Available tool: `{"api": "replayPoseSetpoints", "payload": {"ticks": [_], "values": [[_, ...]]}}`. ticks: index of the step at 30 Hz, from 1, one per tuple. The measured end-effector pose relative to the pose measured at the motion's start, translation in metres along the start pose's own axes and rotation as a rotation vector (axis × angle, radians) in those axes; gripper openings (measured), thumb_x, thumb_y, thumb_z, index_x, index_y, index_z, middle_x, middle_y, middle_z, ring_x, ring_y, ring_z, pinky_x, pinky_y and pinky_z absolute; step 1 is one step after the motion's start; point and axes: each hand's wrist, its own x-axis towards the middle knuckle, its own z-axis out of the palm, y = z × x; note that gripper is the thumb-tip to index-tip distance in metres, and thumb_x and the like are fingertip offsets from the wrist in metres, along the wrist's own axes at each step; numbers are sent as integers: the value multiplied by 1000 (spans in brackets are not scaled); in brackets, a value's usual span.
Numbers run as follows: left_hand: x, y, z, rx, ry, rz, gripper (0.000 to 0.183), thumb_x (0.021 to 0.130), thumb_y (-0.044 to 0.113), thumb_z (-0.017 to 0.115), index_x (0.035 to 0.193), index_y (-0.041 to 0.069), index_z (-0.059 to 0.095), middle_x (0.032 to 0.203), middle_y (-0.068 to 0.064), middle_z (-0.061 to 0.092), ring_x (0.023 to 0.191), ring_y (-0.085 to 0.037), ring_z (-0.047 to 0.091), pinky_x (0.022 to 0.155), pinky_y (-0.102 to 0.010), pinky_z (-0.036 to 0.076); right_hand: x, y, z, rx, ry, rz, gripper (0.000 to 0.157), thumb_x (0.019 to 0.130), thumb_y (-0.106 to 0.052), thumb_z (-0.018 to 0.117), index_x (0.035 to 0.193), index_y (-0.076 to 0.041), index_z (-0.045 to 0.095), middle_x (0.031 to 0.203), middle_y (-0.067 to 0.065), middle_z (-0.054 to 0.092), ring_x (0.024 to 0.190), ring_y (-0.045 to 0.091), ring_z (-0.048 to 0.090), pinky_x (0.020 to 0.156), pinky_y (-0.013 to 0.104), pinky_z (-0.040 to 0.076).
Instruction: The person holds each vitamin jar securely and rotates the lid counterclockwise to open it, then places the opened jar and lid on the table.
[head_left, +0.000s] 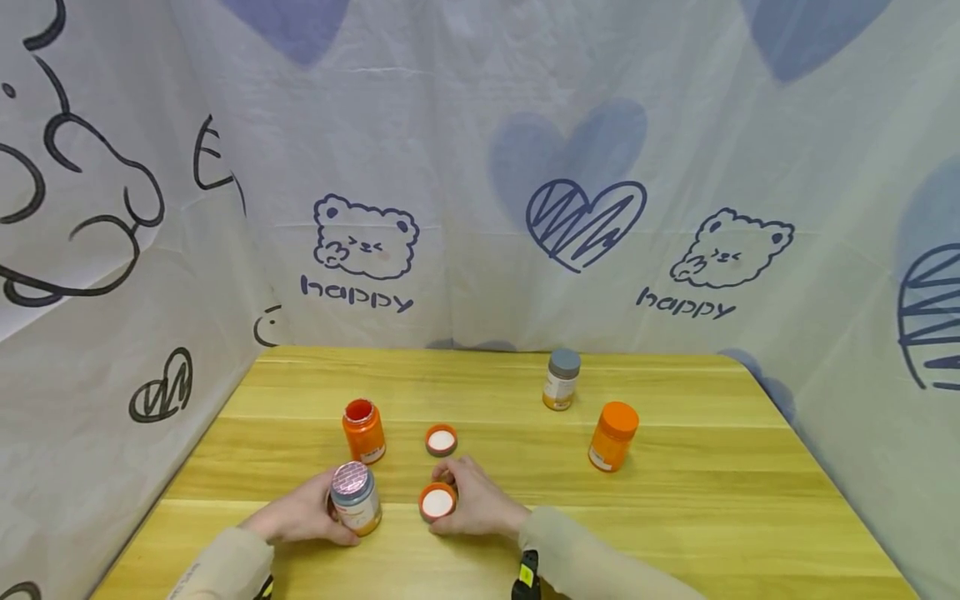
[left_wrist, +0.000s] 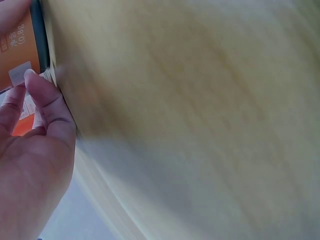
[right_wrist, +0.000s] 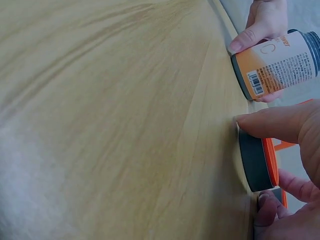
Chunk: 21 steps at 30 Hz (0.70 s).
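Near the front left of the table, my left hand (head_left: 303,510) grips an upright grey-and-orange bottle (head_left: 357,504) low on its side. A shiny foil seal covers the bottle's mouth, and its printed label shows in the right wrist view. Beside it, my right hand (head_left: 480,500) pinches a dark grey lid (right_wrist: 257,162) at its edges. That lid lies upside down on the wood, its orange rim and white liner upward. Just beyond it rests a second upturned lid (head_left: 441,440). An uncapped orange bottle (head_left: 363,433) stands behind the bottle in my left hand.
A small bottle with a grey cap (head_left: 561,380) stands toward the back right of the wooden table (head_left: 697,500). Closer and farther right is an orange bottle with an orange cap (head_left: 613,437). Printed white cloth (head_left: 465,208) hangs behind and at the sides.
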Motion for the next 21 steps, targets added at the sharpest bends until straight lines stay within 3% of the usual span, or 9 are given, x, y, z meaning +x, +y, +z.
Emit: {"api": "replayPoseSetpoints", "payload": {"ticks": [11,21], "values": [[0,0,-2,12,-5,-1,82,69,6,89,136,-7,45,128,-19,63,117,-30,59,100,-47,49,1,2,-1,7,0,1,51,72,-19,90,113,-13,61,107,-2,53,94,6,47,87,24,43],[0,-3,-1,2,-6,-19,81,68,9,90,135,-6,47,128,-19,63,121,-37,58,105,-64,43,2,5,-2,8,-16,-24,49,70,-16,91,110,-14,61,103,-4,51,92,4,44,86,21,41]]}}
